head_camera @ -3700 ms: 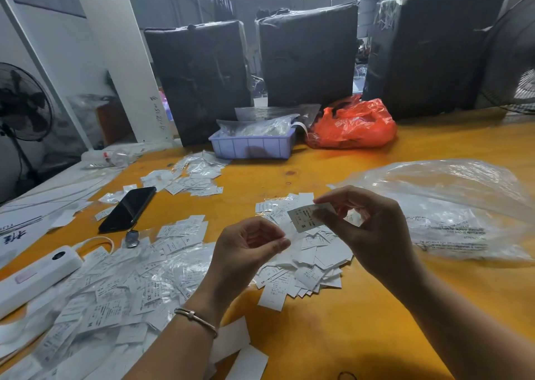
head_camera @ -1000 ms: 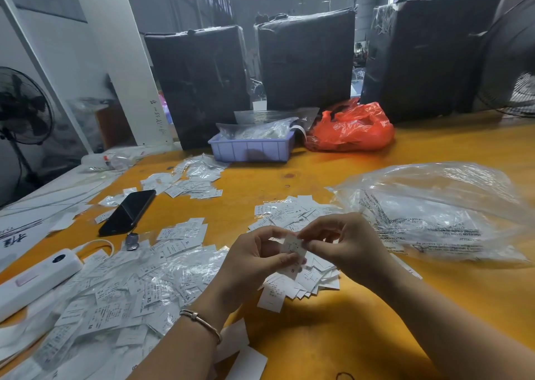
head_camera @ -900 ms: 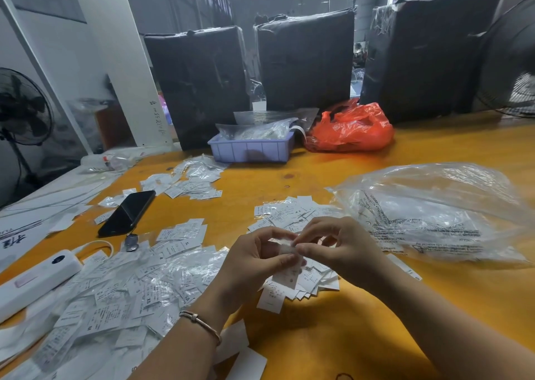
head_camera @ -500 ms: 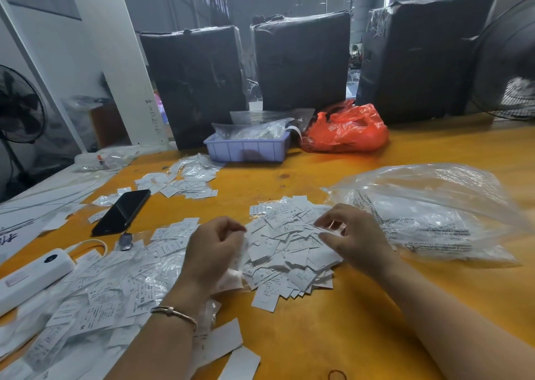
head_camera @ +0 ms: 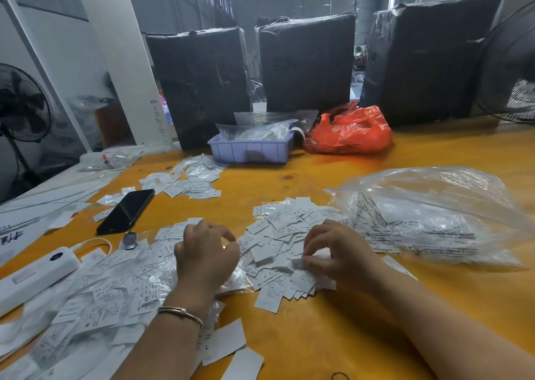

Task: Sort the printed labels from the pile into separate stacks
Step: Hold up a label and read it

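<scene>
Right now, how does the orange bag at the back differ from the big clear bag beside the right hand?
The orange bag is opaque and bunched into a lump; the clear bag is see-through, with black print on it, and spreads wide and flat. The orange bag sits far back beside the purple tray; the clear bag lies close to the right hand. Both are thin plastic and rest on the yellow table.
</scene>
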`<state>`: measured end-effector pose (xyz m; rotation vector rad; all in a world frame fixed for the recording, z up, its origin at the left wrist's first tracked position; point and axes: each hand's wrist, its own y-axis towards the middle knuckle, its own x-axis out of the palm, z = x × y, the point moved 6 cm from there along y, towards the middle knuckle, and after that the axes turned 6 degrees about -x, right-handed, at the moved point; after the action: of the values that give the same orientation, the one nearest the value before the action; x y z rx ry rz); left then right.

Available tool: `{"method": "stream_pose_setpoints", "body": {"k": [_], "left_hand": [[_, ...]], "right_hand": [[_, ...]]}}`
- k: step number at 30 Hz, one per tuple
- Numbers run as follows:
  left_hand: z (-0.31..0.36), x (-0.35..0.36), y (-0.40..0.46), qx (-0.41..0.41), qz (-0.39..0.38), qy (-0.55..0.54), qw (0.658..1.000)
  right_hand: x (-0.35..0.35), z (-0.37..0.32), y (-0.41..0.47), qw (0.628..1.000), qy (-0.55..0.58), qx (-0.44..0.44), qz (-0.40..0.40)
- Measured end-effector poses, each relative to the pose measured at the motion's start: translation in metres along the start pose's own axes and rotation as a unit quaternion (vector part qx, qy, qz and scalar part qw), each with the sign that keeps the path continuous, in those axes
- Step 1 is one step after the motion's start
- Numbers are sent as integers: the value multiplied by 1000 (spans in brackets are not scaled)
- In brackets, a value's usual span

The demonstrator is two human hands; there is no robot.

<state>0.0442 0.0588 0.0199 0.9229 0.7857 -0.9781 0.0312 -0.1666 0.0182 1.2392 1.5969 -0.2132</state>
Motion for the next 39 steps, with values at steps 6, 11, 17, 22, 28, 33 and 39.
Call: {"method": "stream_pose_setpoints", "body": {"k": [6, 11, 17, 22, 28, 33, 39], "left_hand": [[43, 11, -24, 190, -89, -198, 957], [58, 16, -37, 184, -221, -314, 905], [53, 11, -33, 134, -226, -417, 870], [48, 16, -31, 124, -213, -396, 884], [48, 19, -32, 122, -213, -380, 892], [49, 20, -34, 121, -217, -368, 896], [49, 21, -36, 119, -220, -358, 899]], "right_hand": [[-14, -4, 1, 989, 129, 25, 67], [-21, 0, -2, 921, 369, 90, 89], [-35, 15, -5, 962, 207, 109, 137], [-72, 55, -24, 920, -175, 261, 235], [-74, 93, -35, 863, -280, 411, 86], [-69, 102, -37, 853, -300, 423, 56], [-77, 102, -38, 867, -247, 393, 179]]}}
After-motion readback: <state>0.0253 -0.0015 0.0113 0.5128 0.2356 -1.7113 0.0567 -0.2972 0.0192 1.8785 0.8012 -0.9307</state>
